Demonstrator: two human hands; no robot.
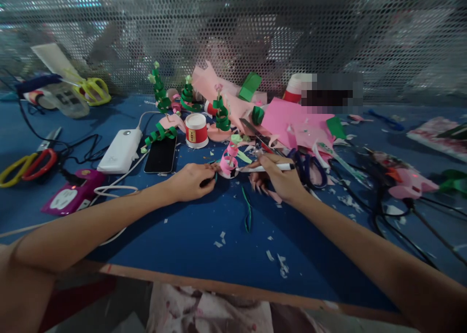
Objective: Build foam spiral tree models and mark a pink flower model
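Note:
A small pink paper spiral (228,164) with a pale green top stands on a round base in front of me. The fingertips of my left hand (192,182) are closed at the left edge of that base. In my right hand (280,178) is a white marker pen (285,167), its tip pointing left at the foot of the spiral. A black mark shows low on the base beside the tip. Below the hands lies a thin green paper strip (247,211). Just behind the spiral is another tree-like green paper spiral (221,114).
Behind are a red-and-white paper cup (197,131), pink paper sheets (280,121) and more green spirals (159,90). A phone (160,155), white power bank (121,150), purple socket block (75,192) and scissors (38,162) lie left. Blue-handled scissors (317,170) and cables lie right.

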